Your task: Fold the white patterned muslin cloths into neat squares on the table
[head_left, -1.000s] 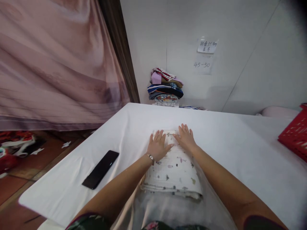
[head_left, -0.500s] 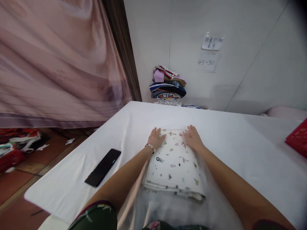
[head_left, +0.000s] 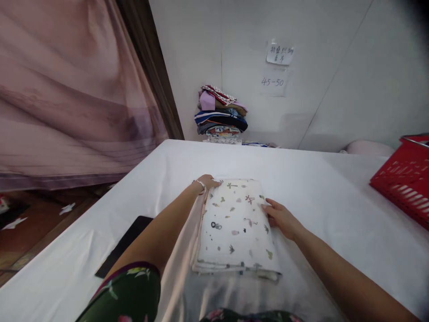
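A folded white cloth [head_left: 236,223] printed with small palms, birds and plants lies flat before me, its layered edge facing me. At its far left corner, my left hand [head_left: 208,181], with a bracelet on the wrist, has the thumb over the top and the other fingers bent round the edge, partly hidden. Touching the right edge is my right hand [head_left: 283,219], its upper fingers stretched out and apart and its lower ones in shadow beside the cloth. Under the folded cloth spreads a white table covering [head_left: 318,192].
A black phone [head_left: 124,246] lies left of my left forearm, partly covered by it. Folded fabrics [head_left: 221,114] are stacked beyond the table's far edge, against the wall. A red plastic basket [head_left: 405,174] stands at the right. A pink curtain [head_left: 73,89] hangs on the left.
Both hands have left their flat position on the cloth's far part. My left hand now curls at the far left corner; my right has drawn nearer along the right edge. The view has turned right.
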`<state>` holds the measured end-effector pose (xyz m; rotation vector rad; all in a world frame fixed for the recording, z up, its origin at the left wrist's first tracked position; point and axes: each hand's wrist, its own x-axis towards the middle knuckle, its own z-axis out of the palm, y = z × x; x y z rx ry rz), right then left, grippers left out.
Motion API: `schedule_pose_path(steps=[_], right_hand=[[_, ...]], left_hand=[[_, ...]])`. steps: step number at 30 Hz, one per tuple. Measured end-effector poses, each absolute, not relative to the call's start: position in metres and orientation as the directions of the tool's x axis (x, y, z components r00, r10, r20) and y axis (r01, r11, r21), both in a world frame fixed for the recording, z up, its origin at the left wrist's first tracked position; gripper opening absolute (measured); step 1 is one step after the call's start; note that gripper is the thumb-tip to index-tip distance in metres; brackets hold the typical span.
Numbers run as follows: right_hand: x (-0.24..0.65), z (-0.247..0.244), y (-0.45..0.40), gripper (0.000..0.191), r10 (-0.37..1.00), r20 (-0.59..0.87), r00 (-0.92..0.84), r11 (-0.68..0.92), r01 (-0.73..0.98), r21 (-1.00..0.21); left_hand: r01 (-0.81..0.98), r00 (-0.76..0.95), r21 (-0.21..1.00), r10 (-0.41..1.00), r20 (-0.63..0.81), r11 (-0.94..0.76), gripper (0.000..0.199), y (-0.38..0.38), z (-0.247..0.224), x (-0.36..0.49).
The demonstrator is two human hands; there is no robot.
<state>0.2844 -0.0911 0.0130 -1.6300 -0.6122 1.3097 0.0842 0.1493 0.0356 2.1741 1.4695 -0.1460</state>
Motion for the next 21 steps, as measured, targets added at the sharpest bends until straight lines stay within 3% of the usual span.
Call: schedule_pose_path(steps=[6, 11, 14, 17, 19, 21], right_hand=[[0.269, 0.021, -0.121, 0.060, 0.831, -0.523, 0.190, -0.494, -0.183, -0.850], [0.245, 0.027, -0.143, 0.069, 0.885, -0.444, 0.140, -0.421, -0.169, -0.891], [0.253, 0.026, -0.140, 0.076, 0.912, -0.391, 0.120, -0.372, -0.155, -0.915], [0.300, 0.030, -0.110, 0.086, 0.871, -0.459, 0.177, -0.452, -0.079, -0.889], [0.346, 0.038, -0.075, 0.084, 0.834, -0.492, 0.249, -0.518, 0.049, -0.854], [0.388, 0.049, -0.036, 0.073, 0.853, -0.388, 0.350, -0.492, 0.289, -0.821]], left_hand=[[0.872, 0.475, 0.332, 0.783, -0.401, -0.359, 0.059, 0.160, 0.044, 0.088], [0.835, 0.514, 0.443, 0.750, -0.417, -0.326, 0.063, 0.161, 0.046, 0.084], [0.807, 0.452, 0.577, 0.762, -0.463, -0.127, 0.064, 0.157, 0.043, 0.074], [0.679, 0.394, 0.724, 0.772, -0.499, 0.121, 0.055, 0.146, 0.036, 0.063], [0.544, 0.401, 0.789, 0.738, -0.543, 0.285, 0.047, 0.132, 0.029, 0.060], [0.439, 0.443, 0.800, 0.676, -0.589, 0.409, 0.042, 0.115, 0.022, 0.061]])
